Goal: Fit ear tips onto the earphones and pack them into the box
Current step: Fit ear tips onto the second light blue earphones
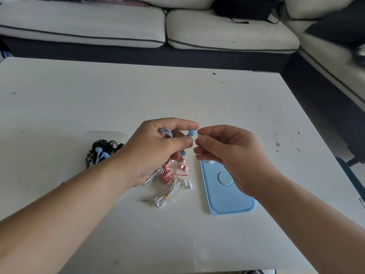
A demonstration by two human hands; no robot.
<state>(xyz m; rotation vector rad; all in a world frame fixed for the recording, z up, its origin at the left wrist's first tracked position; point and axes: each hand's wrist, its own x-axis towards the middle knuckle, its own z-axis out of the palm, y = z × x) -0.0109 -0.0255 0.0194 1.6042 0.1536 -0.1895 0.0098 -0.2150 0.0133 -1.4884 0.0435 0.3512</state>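
Above the worktop (197, 91), the left hand (156, 149) pinches a blue earbud (191, 132) in its fingers (185, 124) — the right hand (227, 153) pinches something tiny, likely an ear tip (198, 133), just beside it. Fitting step; next, align and push on.

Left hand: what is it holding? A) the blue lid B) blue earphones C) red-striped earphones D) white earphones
B: the left hand grips the blue earphones, coiled cable in the fingers and one bud sticking out at the fingertips, while the white earphones, red-striped earphones and blue lid lie on the table.
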